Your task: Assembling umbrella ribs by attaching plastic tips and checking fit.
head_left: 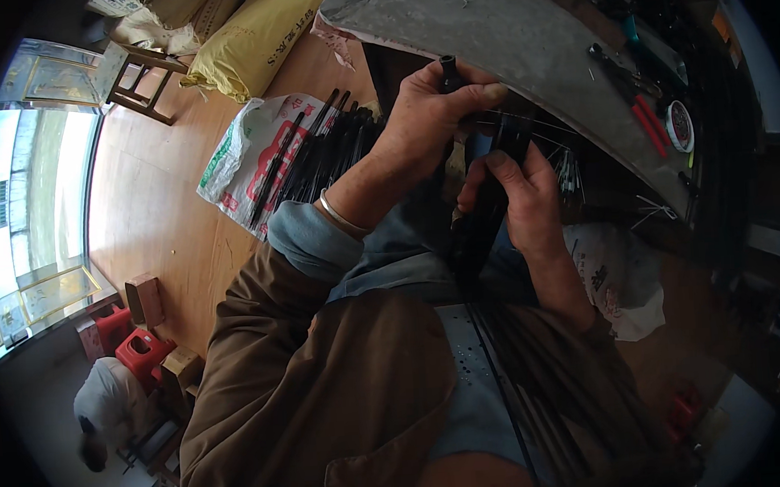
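Note:
My left hand (440, 106) is closed round a slim black tube-like piece (449, 72), whose flared end sticks up between thumb and fingers. Lower and to the right, my right hand (525, 191) has its thumb and fingers closed on a dark black part (510, 138); its exact kind is hard to make out in shadow. Thin pale wires (539, 124) run rightward from between the hands. Several long, thin black rods (513, 361) stretch down across my lap. The lower part of what I hold merges with the dark area between my knees.
A grey worktable (447, 12) carries red-handled pliers (649, 125) and a small round dish (679, 126). Bundled black rods (322, 154) lie on a printed sack (251, 163) to the left. Beyond are a yellow sack (257, 42), red stools (142, 352) and another person (112, 399).

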Available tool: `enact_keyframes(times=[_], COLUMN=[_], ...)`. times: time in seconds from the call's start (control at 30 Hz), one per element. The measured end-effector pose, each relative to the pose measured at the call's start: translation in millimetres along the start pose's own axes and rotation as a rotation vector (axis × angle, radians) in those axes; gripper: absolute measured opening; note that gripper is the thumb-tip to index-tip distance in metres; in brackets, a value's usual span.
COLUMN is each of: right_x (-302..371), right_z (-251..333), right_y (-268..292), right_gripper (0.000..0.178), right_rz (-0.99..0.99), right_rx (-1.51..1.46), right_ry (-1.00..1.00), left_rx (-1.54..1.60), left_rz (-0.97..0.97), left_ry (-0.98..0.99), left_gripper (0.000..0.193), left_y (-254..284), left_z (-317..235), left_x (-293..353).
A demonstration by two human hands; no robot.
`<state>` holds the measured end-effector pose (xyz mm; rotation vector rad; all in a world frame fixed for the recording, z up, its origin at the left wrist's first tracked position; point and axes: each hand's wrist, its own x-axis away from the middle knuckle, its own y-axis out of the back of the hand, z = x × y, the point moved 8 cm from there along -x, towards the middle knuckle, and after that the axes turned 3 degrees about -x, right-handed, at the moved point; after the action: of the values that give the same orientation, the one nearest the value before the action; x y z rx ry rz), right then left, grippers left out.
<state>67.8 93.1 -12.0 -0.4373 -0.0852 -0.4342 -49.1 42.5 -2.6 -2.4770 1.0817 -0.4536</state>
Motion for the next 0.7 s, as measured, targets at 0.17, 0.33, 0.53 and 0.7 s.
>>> enact_keyframes(times=[0.17,0.33,0.53,0.7], right_x=[-1,0,1,1], right_z=[2,4,7,1], right_y=[0,-1,3,5], right_gripper=[0.022,0.022,0.016,0.016], right_rz=[-0.006,-0.016,-0.024,-0.021], right_rx=[0.031,0.055,0.025,-0.002], right_ry=[0.018,0.021,0.079,0.081], left_rx=[0.009,-0.01,-0.264,-0.457], left_rz=[0.052,0.043,0.045,0.077], left_ry=[0.001,0.059,0.154,0.094], left_gripper=[0.007,0.014,0.032,0.036], left_y=[-2,1,5,4], left_z=[-3,-1,-3,-2], left_x=[-1,-3,5,30])
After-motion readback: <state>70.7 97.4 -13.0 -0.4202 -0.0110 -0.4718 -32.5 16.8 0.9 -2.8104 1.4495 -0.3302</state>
